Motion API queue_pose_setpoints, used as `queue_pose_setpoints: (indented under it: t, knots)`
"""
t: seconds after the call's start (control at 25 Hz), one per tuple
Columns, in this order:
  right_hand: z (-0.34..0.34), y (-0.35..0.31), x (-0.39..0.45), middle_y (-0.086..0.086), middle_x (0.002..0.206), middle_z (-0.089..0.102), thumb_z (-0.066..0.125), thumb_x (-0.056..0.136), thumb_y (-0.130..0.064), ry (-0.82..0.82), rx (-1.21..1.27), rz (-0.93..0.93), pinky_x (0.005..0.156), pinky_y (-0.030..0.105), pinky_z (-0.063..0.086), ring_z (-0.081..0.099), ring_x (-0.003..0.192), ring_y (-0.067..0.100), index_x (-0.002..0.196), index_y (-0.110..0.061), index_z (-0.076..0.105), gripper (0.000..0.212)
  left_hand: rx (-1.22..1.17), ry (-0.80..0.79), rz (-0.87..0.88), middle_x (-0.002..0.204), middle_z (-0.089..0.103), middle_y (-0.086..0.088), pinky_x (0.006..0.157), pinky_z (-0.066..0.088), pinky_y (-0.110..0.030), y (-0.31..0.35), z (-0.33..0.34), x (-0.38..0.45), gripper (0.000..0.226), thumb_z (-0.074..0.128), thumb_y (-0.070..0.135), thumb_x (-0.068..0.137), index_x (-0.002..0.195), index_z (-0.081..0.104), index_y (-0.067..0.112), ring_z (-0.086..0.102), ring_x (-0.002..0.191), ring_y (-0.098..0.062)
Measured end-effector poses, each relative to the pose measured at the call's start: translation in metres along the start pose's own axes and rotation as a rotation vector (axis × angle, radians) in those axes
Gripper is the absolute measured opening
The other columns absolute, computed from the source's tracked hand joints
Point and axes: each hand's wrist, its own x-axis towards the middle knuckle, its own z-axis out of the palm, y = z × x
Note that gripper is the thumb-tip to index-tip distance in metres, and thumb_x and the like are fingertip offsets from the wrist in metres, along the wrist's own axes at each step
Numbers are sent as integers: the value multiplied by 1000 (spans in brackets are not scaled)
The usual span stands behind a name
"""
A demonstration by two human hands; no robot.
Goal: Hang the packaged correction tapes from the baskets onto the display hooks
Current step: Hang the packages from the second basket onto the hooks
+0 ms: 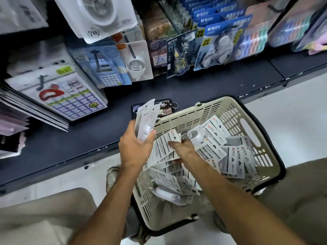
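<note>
- Two bare forearms are reaching forward from the bottom edge, between the person's bent knees in beige cloth, over a pale floor (292,124).
- Directly below the arms, a cream slotted basket (235,121) with a dark rim is sitting on the floor, its far end touching the front edge of the dark shelf base (221,85).
- Inside the basket, many packaged correction tapes (235,156) are lying in a loose heap, mostly printed backs up, some overlapping.
- Right hand (184,147) is reaching into the heap; its fingers (172,144) are curling over the edge of one white pack (161,151) that is tilting up against the basket's left wall.
- Left hand (134,145) is holding up a small bundle of white packs (146,119) above the basket's left rim, thumb and fingers closing around the bundle's lower end, the hang-tab ends pointing away from the person.
- Just beyond the bundle, a dark flat item (166,110) with a metal ring is lying on the shelf base.
- Farther back, blue carded correction tapes (217,43) are hanging in rows on the display, with a dark carded pack (178,55) to their left.
- Left of these, a carded calculator (104,68) and label sheets (70,98) are hanging.
</note>
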Motion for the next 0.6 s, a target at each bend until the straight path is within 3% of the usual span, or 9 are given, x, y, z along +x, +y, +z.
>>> queue_pose_setpoints:
  t: [0.12,0.2,0.28,0.36,0.44,0.52,0.56,0.6]
  knots:
    - [6,-6,4,10,141,58,71,86,-30,31,-272,-171,108,48,47,59,124,33,146,-13,39,70,5,-19,-17,96,66,13,78,59,-33,-4,-1,0,41,83,34,83,116,63,21,71,89,-17]
    - [8,-11,5,10,145,55,70,86,-29,-24,-227,-106,110,46,45,57,128,33,147,-10,41,71,2,-32,-36,95,66,13,80,61,-37,-4,0,-1,40,83,34,82,114,62,22,71,89,-18]
    - [2,-15,6,11,128,67,70,86,-23,-66,-166,-20,104,45,51,66,113,32,133,-5,56,52,4,-44,-62,101,69,10,83,62,-43,-4,2,-4,45,83,34,82,118,59,23,71,93,-20]
    - [-8,-20,6,13,109,71,67,86,-13,-44,-254,-38,98,45,55,70,99,31,121,-2,59,38,5,-33,-71,124,70,4,92,59,-48,0,0,-4,68,83,32,83,139,44,32,69,107,-26]
    - [-19,-35,-1,17,120,64,66,86,-8,-10,-338,-68,102,46,52,66,107,34,120,1,55,37,89,-75,15,156,50,4,95,57,-49,7,-4,2,103,80,29,85,155,8,52,66,116,-34]
    - [-35,-56,-12,19,128,61,67,86,-7,-8,-394,-120,103,45,51,63,113,34,117,-3,57,33,329,-168,227,170,21,4,81,58,-50,17,-7,7,110,73,30,91,150,-13,64,70,99,-42]
    - [-46,-71,-18,20,122,64,66,86,-8,7,-416,-151,99,44,53,65,108,33,117,-4,58,32,418,-209,332,170,16,2,75,58,-49,23,-6,9,102,70,29,94,150,-6,66,70,87,-43]
    - [-58,-87,-26,23,114,68,66,86,-8,24,-434,-180,92,41,56,68,98,32,114,-1,61,29,478,-228,397,167,21,-1,72,59,-48,30,-3,10,87,68,27,95,152,14,64,69,80,-40]
